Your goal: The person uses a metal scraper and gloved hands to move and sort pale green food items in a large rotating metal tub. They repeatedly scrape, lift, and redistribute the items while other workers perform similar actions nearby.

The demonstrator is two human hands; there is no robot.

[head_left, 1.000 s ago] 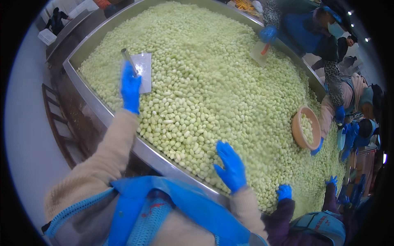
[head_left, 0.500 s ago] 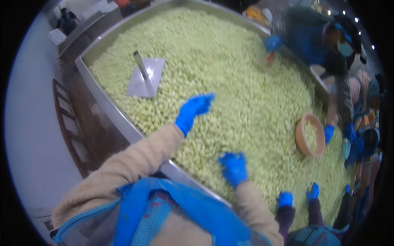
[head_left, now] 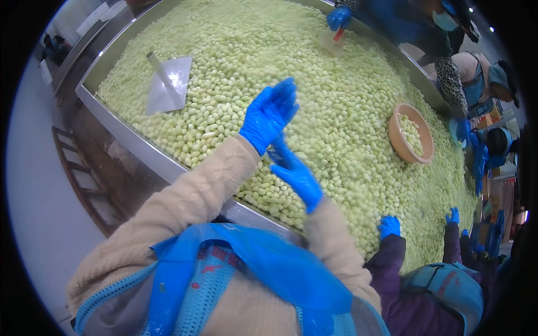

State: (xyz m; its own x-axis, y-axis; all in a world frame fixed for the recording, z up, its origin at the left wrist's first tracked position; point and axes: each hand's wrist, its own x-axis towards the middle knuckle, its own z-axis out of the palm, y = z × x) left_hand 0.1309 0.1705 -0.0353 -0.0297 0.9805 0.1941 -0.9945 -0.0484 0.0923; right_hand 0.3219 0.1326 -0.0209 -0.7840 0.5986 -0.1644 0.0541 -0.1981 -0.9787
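Head view: left hand (head_left: pixel 269 117) slants rightward, right hand (head_left: pixel 297 176) leftward just beside it, their fingers (head_left: pixel 286 93) loosely released.

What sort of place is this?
Probably a food-processing workroom: a large, angular, silvery metal trough is heaped with pale green oval pieces of produce, several people wear blue gloves beside it, and a round peach-coloured bowl holds more.

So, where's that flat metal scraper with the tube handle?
In the head view, the metal scraper lies at the upper left on the pale green beans, between the person's blue-gloved left hand and the metal trough's left rim.
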